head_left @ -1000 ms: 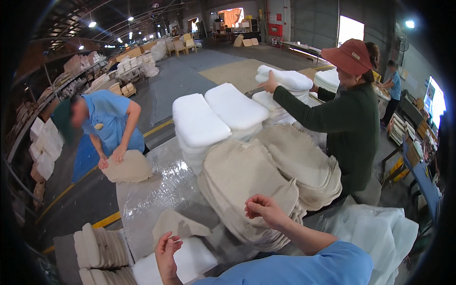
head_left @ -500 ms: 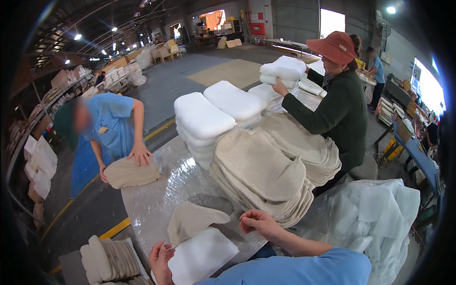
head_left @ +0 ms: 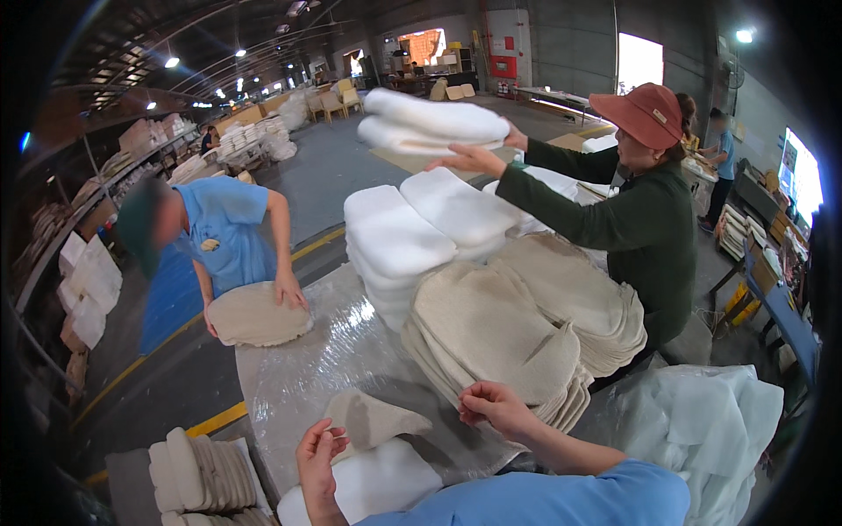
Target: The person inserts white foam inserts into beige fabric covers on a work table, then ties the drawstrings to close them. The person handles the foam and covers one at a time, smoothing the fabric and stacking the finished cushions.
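My left hand is raised beside a white foam pad, its fingers half curled and apart, with nothing visible in them. A loose beige fabric cover lies folded against the pad's far side, close to those fingers. My right hand hovers in front of a tall stack of beige fabric covers. Its fingers are curled in toward the thumb, and no held thing shows. Whether it touches the stack's near edge is unclear. Plastic sheeting covers the table beneath.
Piled white foam pads stand behind the beige stack. A co-worker in a red visor lifts blurred white pads. Another, in blue, presses a beige cushion at the table's left. A clear bag of white pieces sits at right.
Both my hands have risen slightly, the right nearer the beige stack. The visor-wearing co-worker has swung the white pads up and left. The view has shifted a little.
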Tool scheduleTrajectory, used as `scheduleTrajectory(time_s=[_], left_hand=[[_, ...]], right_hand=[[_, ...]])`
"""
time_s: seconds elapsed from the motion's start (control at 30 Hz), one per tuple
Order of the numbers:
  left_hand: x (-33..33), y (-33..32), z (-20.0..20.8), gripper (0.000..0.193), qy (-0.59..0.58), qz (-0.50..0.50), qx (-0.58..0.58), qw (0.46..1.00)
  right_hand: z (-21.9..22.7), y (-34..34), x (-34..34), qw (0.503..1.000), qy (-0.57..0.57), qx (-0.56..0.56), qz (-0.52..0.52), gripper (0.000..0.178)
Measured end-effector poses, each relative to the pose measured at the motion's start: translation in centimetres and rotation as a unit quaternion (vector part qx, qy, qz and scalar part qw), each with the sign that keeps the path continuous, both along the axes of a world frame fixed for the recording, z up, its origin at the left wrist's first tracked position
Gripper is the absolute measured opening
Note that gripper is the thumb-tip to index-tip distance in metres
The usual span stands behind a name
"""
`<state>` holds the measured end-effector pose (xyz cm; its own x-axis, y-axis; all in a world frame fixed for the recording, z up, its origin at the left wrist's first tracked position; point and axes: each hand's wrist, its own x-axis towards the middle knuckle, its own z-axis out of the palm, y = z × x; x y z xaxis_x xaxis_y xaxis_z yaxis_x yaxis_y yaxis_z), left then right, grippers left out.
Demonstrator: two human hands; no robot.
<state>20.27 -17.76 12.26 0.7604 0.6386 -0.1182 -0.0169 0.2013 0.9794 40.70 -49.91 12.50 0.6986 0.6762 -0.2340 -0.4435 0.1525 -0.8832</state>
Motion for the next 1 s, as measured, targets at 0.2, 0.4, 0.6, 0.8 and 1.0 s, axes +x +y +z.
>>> scheduleTrajectory(time_s=[0.2,0.4,0.6,0.8,1.0], left_hand=[[2.6,-1.1,-0.8,0.031,0.004,0.010,-0.004,1.000],[1.4,-0.5,-1.7,0.030,0.024,0.025,0.006,0.999],[-8.4,6.0,-2.0,0.033,0.063,0.209,0.072,0.973],[-20.6,9.5,-4.7,0.031,0.137,0.339,0.029,0.930],[-25.1,10.5,-12.2,0.056,0.290,0.282,0.112,0.908]], right_hand=[[0.0,-1.5,2.4,1.000,0.002,-0.027,0.007,0.019],[-1.0,-0.3,4.4,1.000,-0.020,-0.003,-0.004,0.020],[0.3,1.6,2.1,1.000,-0.030,-0.009,-0.002,0.017],[-0.6,8.7,-2.8,0.964,-0.242,-0.094,0.049,0.044],[-9.7,16.9,-3.5,0.818,-0.459,-0.343,0.047,0.068]])
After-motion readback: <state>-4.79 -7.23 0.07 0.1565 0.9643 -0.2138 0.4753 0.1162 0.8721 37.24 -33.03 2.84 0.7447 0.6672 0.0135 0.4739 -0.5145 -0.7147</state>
